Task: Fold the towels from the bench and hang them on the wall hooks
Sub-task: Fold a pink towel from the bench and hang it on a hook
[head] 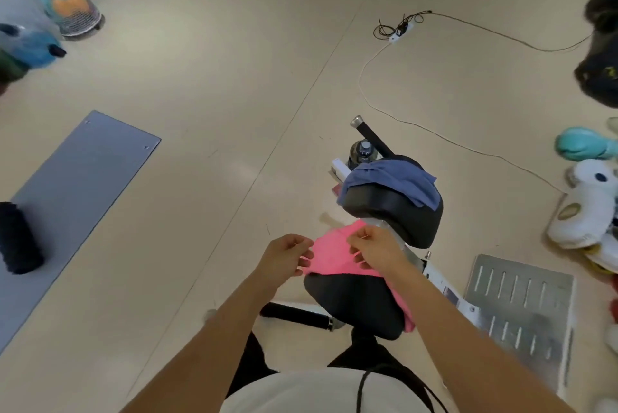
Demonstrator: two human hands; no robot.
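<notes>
Now, seen from the head, both hands pinch a pink towel (334,257) over the black bench (354,302): left hand (284,259) on its left edge, right hand (376,250) at the right. Beyond, a blue towel (391,178) drapes the backrest (394,215).

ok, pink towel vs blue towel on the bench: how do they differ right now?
Colour: the pink towel is bright pink, the blue towel a dull slate blue.
Place: pink lies on the near bench pad, blue on the far pad.
Handling: the left hand and right hand pinch the pink towel; the blue towel is untouched.
Pose: pink is pulled fairly flat, blue lies crumpled.
Both drape over a pad edge.
</notes>
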